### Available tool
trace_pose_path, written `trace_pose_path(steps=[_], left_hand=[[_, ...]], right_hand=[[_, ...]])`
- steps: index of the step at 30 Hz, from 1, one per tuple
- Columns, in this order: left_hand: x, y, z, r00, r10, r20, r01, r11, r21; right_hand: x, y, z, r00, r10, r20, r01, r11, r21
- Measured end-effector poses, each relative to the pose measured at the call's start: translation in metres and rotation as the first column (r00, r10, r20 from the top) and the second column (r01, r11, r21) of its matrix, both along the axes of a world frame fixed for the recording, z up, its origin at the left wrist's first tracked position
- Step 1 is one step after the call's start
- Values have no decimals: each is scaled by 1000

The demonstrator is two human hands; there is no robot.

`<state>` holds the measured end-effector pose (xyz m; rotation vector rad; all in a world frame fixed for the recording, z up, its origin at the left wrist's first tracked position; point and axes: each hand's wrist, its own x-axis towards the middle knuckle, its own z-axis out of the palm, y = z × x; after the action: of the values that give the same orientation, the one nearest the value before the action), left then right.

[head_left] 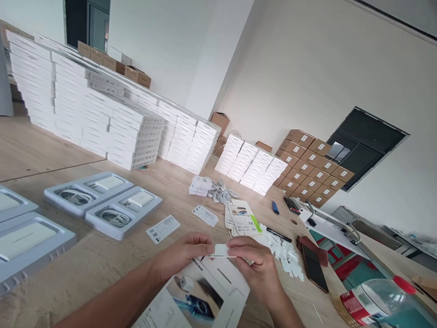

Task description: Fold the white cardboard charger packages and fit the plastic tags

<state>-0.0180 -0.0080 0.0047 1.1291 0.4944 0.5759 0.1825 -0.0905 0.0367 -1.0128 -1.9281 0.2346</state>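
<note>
- I have the printed carton (pixel 194 303) at the near edge of my view, tilted, its far end up between the two hands; a small white tab (pixel 221 251) stands at that end, whether a flap of the carton or a separate piece I cannot tell.
- My left hand (pixel 186 253) is closed in a pinch at the tab's left end; my right hand (pixel 254 262) has its fingers bent over the right end, also closed.
- I judge the step in hand to be fitting or folding at the carton's end; the next move calls for light, even fingertip pressure, so that the board does not crease.
- Just beyond on the table (pixel 102 259) I see printed cards (pixel 163 228), flat printed sleeves (pixel 241 214), coiled white cables (pixel 220 192), scattered white slips (pixel 285 255) and a black marker (pixel 279 234).
- To the left sit moulded trays (pixel 118 231) with cables and chargers; to the right, a smartphone (pixel 314 268) and a red-capped bottle (pixel 370 303).
- Farther back I have stacked white boxes (pixel 97 114), brown cartons (pixel 303 168) against the pale wall, and a dark window (pixel 370 136).
</note>
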Motion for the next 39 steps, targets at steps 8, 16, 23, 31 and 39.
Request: trace_pose_path(steps=[8,16,23,31,39], left_hand=[[9,6,-14,977,75,-201,-25,971,240],[12,-1,-10,980,62,-190,-3,955,297],[14,-4,-10,995,-18,-100,33,988,150],[14,-2,-7,991,60,-119,-31,973,227],[16,-7,-7,958,217,-188,-100,867,489]], right_hand=[[11,-3,0,951,-279,133,270,960,78],[-13,-4,-19,914,-316,253,317,948,38],[-14,-3,-20,925,-312,217,317,948,12],[-19,-4,-18,930,-282,235,303,951,-61],[-15,-2,-21,966,-217,138,237,959,-152]])
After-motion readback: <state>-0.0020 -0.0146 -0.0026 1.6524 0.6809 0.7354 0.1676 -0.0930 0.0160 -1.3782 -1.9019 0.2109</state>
